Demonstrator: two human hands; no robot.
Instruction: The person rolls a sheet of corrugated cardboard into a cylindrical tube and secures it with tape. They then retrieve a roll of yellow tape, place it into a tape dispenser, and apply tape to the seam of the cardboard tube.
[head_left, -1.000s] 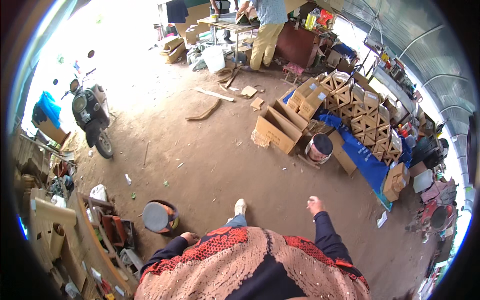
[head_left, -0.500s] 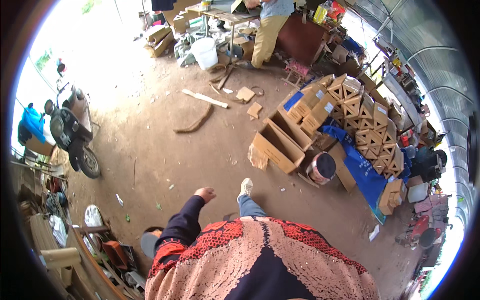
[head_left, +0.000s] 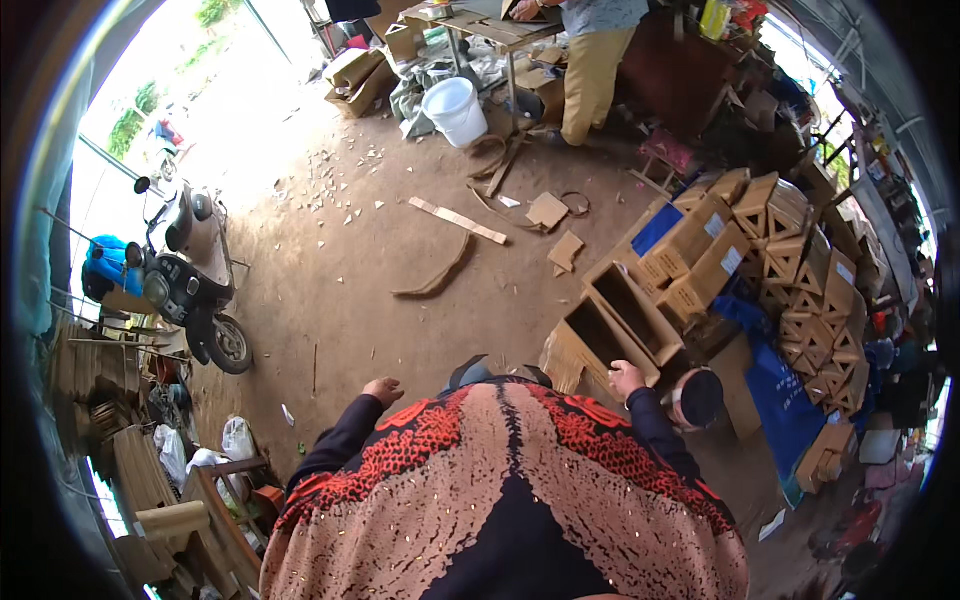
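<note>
I look down over my red, black and tan patterned top at a dirt floor. My left hand (head_left: pixel 383 389) hangs at my side in a dark sleeve, fingers loosely curled and holding nothing. My right hand (head_left: pixel 627 378) also holds nothing; it is loosely curled just in front of two open cardboard boxes (head_left: pixel 612 325) on the ground. A round drum-like container (head_left: pixel 697 396) with a dark top stands right of that hand. One shoe (head_left: pixel 468 372) shows at my front.
Stacked wooden triangle frames and cartons (head_left: pixel 790 250) lie on a blue tarp at right. A scooter (head_left: pixel 195 285) is parked left. Wood strips (head_left: pixel 458 220) and scraps litter the middle. A person (head_left: pixel 595 55) stands at a table beside a white bucket (head_left: pixel 456 110). Bamboo furniture (head_left: pixel 190 500) crowds lower left.
I have walked forward toward the cardboard boxes. My left arm has swung back to my side and my right hand has swung forward beside the boxes.
</note>
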